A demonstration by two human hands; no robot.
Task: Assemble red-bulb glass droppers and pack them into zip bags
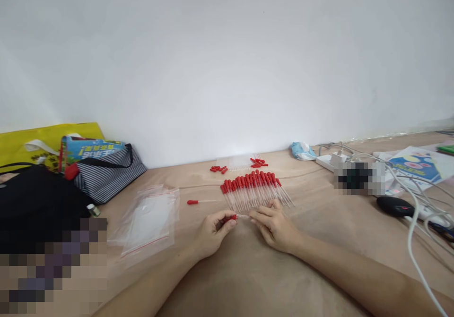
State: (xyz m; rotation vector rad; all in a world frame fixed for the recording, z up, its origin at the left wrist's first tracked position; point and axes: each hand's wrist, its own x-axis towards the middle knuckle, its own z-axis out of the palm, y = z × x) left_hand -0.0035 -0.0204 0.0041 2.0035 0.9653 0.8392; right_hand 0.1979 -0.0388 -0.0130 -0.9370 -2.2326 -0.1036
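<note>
Between the fingertips of my left hand (215, 232) is the red rubber bulb (233, 217) of a dropper. My right hand (275, 225) pinches the clear tube (243, 216) of that same dropper, which lies level between both hands. Just beyond them, a row of red-bulbed droppers (251, 189) lies side by side, bulbs pointing away from me. One single dropper (192, 202) rests to the left of the row. Behind the row are loose red bulbs (218, 169), more red bulbs (257, 162) and several clear tubes (239, 163).
Clear zip bags (151, 222) lie at the left. Farther left stand a striped bag (106, 173), a yellow bag (85, 130) and a black bag (39, 199). On the right are a tissue pack (302, 150), a black mouse (395, 206), white cables (411, 241) and printed sheets (414, 166).
</note>
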